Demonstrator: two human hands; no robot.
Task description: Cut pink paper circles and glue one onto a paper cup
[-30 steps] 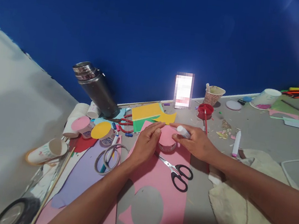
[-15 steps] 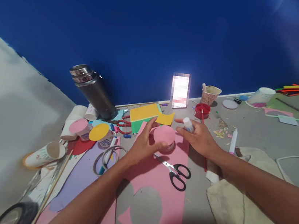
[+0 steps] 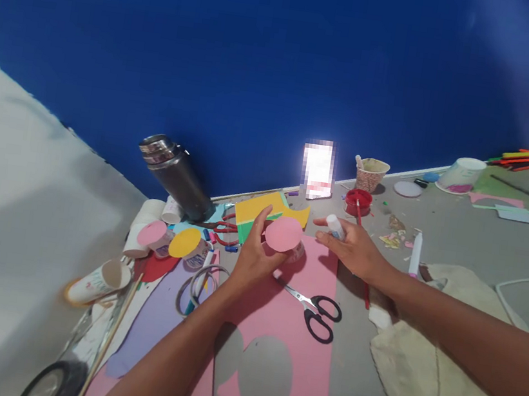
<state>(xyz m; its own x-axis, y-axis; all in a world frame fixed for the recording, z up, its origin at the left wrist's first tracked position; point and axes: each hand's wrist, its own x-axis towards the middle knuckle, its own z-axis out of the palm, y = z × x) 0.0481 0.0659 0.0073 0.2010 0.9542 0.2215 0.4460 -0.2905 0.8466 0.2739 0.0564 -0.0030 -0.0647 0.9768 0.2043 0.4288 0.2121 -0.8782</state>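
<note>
My left hand (image 3: 258, 249) is wrapped round a small paper cup (image 3: 294, 254) topped by a pink paper disc (image 3: 284, 234). The fingers curve along the cup's left and near sides. Just to the right, my right hand (image 3: 353, 247) grips a white glue stick (image 3: 336, 227), its white end pointing up and left. Below the cup, black-handled scissors (image 3: 311, 309) lie on a pink sheet (image 3: 278, 317) with round holes cut in it. Two more cups stand at the left, one with a pink disc (image 3: 155, 234) and one with a yellow disc (image 3: 185, 243).
A dark flask (image 3: 181, 180) stands by the blue wall. Red paint (image 3: 358, 202) with a brush, a patterned cup (image 3: 369, 175) and a bright blurred screen (image 3: 317, 169) are at the back. Tape rolls (image 3: 201, 290) rest left of my left forearm; a beige cloth (image 3: 424, 349) lies right.
My left hand has closed round the cup and shifted it slightly left and up relative to the scissors. My right hand still holds the glue stick. The view has tilted a little.
</note>
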